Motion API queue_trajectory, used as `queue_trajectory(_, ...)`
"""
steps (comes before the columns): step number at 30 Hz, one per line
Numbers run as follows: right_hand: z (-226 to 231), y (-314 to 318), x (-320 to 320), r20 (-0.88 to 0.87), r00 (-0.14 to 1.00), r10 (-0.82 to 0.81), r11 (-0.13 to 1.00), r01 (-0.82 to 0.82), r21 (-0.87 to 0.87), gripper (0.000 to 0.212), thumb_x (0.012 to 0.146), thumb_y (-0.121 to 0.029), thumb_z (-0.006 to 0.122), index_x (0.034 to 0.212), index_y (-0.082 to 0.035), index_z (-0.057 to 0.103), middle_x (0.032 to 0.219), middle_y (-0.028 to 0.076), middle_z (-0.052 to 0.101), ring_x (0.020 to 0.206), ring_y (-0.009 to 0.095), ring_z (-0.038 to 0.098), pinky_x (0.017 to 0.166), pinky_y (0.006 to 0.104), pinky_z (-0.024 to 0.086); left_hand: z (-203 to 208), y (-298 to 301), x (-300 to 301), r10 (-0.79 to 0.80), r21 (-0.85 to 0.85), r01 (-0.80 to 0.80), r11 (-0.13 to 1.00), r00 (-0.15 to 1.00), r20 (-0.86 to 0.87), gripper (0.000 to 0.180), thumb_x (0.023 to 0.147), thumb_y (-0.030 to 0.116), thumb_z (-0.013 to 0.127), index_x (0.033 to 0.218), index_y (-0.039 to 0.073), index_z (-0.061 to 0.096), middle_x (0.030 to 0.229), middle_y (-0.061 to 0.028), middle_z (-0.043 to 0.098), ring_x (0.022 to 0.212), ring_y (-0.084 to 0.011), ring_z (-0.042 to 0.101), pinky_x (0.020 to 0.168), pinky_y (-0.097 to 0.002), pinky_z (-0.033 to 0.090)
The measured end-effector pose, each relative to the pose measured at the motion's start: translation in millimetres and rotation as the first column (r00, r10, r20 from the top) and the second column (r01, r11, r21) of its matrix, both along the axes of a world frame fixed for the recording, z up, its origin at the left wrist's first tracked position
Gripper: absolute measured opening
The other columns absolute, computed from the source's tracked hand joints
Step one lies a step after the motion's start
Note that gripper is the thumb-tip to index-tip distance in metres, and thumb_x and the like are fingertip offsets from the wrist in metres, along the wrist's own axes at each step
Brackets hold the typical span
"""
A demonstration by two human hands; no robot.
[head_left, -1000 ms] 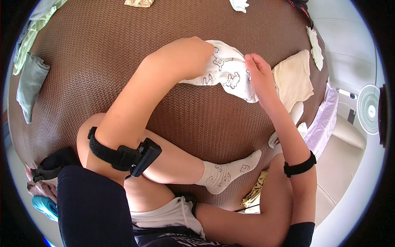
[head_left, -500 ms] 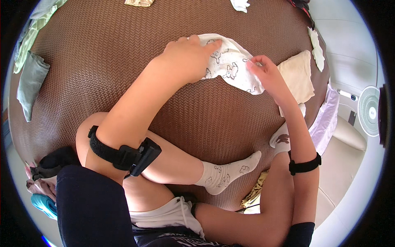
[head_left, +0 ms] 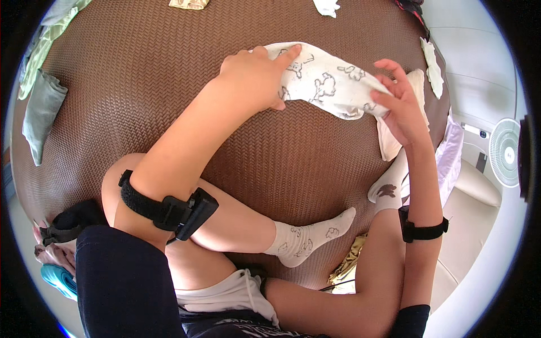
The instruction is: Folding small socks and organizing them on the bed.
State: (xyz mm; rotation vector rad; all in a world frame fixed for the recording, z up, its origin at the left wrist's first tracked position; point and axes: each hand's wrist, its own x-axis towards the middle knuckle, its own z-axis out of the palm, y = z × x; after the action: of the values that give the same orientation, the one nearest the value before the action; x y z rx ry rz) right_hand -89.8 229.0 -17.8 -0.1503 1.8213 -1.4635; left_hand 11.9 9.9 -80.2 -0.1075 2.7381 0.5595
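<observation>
Scanning left to right, we log a folded grey-green cloth [head_left: 44,115], well left of the left fingers, lying on the brown woven surface [head_left: 169,67]. Closer to the lap than those fingers, we note a heap of black cloth [head_left: 79,218]. Next, the left hand [head_left: 251,79]: we see it grasping the left end of a white printed cloth [head_left: 332,81], index finger straight across the upper face, thumb at the lower edge; remaining fingertips hidden from us. Cloth spans the gap between both sets of fingers, dark animal outlines showing, a loose fold near the right ones. Right hand [head_left: 403,107]: we record the narrow right end pinched under its thumb, upper fingers raised. Partly behind these fingers, beige cloth [head_left: 389,141]; farther right, lilac cloth [head_left: 451,149]; well right, a white fan [head_left: 503,153].
</observation>
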Motion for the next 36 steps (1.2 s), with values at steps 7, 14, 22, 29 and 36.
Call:
queue_trajectory(7,-51.4,24.9,-6.3,-0.188,0.960,0.206,0.939,-0.140,0.315,0.043,0.076,0.000,0.061,0.115,-0.008,0.043,0.088,0.003,0.052,0.076,0.010,0.052,0.067,0.0231,0.043,-5.1,2.9,-1.2,0.028,-0.011,-0.028,1.000,1.000,0.000,0.100,0.060,0.033,0.079,0.140,0.029,0.020,0.108,-0.0215,0.053,0.099,-0.0367,0.056,0.083,-0.0418,0.047)
queue_trajectory(14,-63.9,24.6,0.3,-0.399,0.872,0.285,0.861,-0.050,0.506,0.040,0.074,0.002,0.053,0.112,-0.007,0.045,0.082,0.003,0.050,0.071,0.011,0.050,0.067,0.0257,0.043,-3.0,2.4,-2.7,0.038,0.009,-0.038,0.999,0.999,-0.005,0.103,0.058,0.035,0.080,0.141,0.027,0.019,0.106,-0.0221,0.055,0.097,-0.0361,0.057,0.083,-0.0415,0.047)
queue_trajectory(22,-61.4,10.1,10.8,-0.433,0.896,0.097,0.873,0.133,0.470,0.043,0.072,-0.009,0.061,0.112,-0.006,0.045,0.086,0.006,0.047,0.071,0.014,0.049,0.067,0.0257,0.043,-8.6,3.6,-0.7,0.051,-0.055,-0.055,0.997,0.997,-0.061,0.078,0.077,0.052,0.059,0.141,0.027,0.021,0.103,-0.0231,0.056,0.094,-0.0363,0.058,0.081,-0.0416,0.048)
queue_trajectory(29,-69.2,4.0,18.2,-0.731,0.609,0.308,0.795,0.257,0.550,0.042,0.081,-0.030,0.061,0.109,-0.001,0.049,0.101,0.016,0.050,0.085,0.023,0.053,0.077,0.0333,0.042,-13.7,5.7,-2.0,0.039,-0.068,-0.044,0.997,0.996,-0.081,0.064,0.087,0.045,0.048,0.141,0.026,0.020,0.102,-0.0231,0.056,0.092,-0.0356,0.059,0.078,-0.0416,0.049)
queue_trajectory(36,-66.4,-2.5,12.3,-0.720,0.673,0.170,0.882,0.222,0.416,0.018,0.084,-0.015,0.058,0.086,0.003,0.060,0.082,0.013,0.058,0.076,0.020,0.056,0.071,0.0303,0.044,-9.7,4.3,-1.7,0.040,-0.065,-0.043,0.997,0.998,-0.046,0.064,0.086,0.041,0.050,0.141,0.027,0.020,0.104,-0.0227,0.056,0.093,-0.0351,0.059,0.079,-0.0416,0.048)
